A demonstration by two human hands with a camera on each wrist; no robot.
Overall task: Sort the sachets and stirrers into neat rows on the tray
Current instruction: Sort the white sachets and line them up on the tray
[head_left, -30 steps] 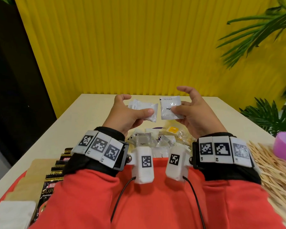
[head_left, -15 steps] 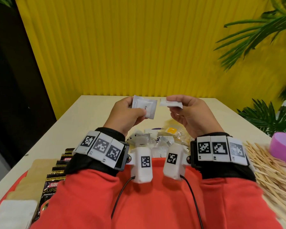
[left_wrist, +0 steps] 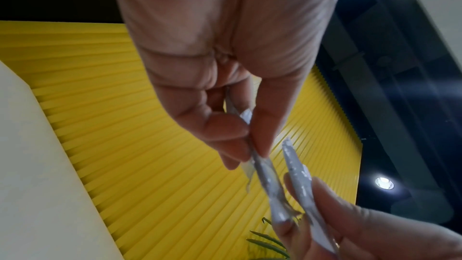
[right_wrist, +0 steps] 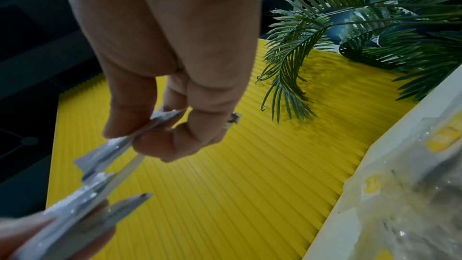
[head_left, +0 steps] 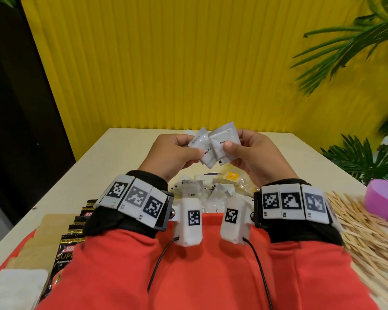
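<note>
Both your hands are full and up in the air: left hand [head_left: 173,153] pinches a white coffee sachet [head_left: 201,148], right hand [head_left: 253,153] pinches another sachet [head_left: 225,142], edges overlapping between them.

Risks as I read them:
- Both grips are thumb-and-fingertip only on slick foil. The wrist views show more than one packet edge per pinch, so a stacked one could slide out and fall onto the loose sachet pile [head_left: 202,191] right under your hands.
- Merging the two into one hand is the likely slip point.
- Count per hand: can't tell exactly.

Room:
- Open tabletop [head_left: 126,153] ahead of and left of your left hand.
- Right of your right wrist, the stirrers [head_left: 363,224] lie spread loosely with a purple bowl [head_left: 385,198] beyond them. A sleeve sweep there would scatter them.
- Black sachets [head_left: 76,238] are lined up under your left forearm; come down carefully there.
</note>
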